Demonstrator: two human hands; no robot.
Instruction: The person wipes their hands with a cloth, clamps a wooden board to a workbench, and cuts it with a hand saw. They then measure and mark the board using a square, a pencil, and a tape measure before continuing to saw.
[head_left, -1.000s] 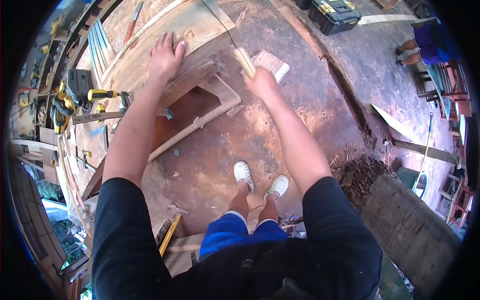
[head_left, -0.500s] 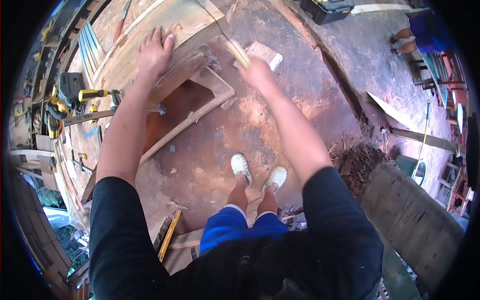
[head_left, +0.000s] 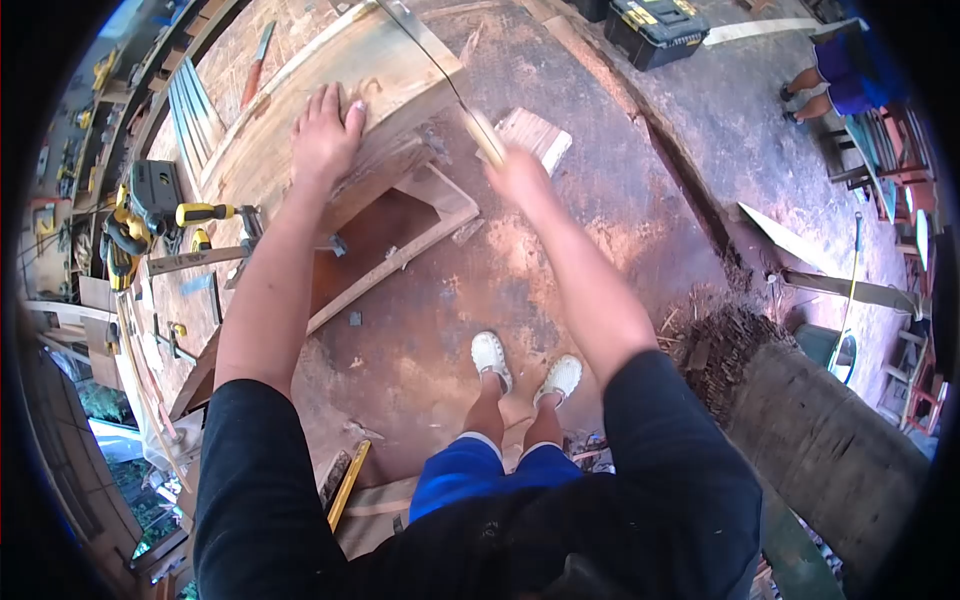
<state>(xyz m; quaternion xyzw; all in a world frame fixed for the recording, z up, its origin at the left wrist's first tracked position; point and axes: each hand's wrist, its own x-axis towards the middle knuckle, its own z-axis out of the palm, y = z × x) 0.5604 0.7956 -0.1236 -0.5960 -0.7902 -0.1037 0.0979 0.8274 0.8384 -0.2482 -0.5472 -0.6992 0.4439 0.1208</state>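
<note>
1. Floor (head_left: 450, 290) – spread out below the fingers of both hands, w/ reddish-brown patches seen b/w the forearms.
2. Workbench (head_left: 225, 95) – seen beyond & to the left of the left fingers; several blue-grey strips (head_left: 190, 110) are laid on it.
3. Thick timber (head_left: 400, 75) – set directly under the left fingers & extended past them; its right end is placed near the right fingers, up & to their left.
4. Wooden frame (head_left: 400, 258) – positioned b/w the forearms, on the near side of the fingers; whether the timber is touched by it can't be told.
5. Saw (head_left: 425, 52) – thin blade is held at the timber's right end, ahead of the right fingers; pale straight handle is gripped in them. Depth of blade in wood can't be told.
6. Left hand (head_left: 325, 140) – palm down on the timber, fingers extended & slightly spread, thumb held apart; nothing is pinched.
7. Right hand (head_left: 520, 178) – fingers curled around the saw's handle; spacing b/w them can't be told, as the hand is a bit blurred.
8. Wood offcut (head_left: 540, 138) – lying just beside the right fingers, on their far right side.
9. Yellow-and-black handle (head_left: 205, 213) – seen to the left of the left fingers, nearer the body.
</note>
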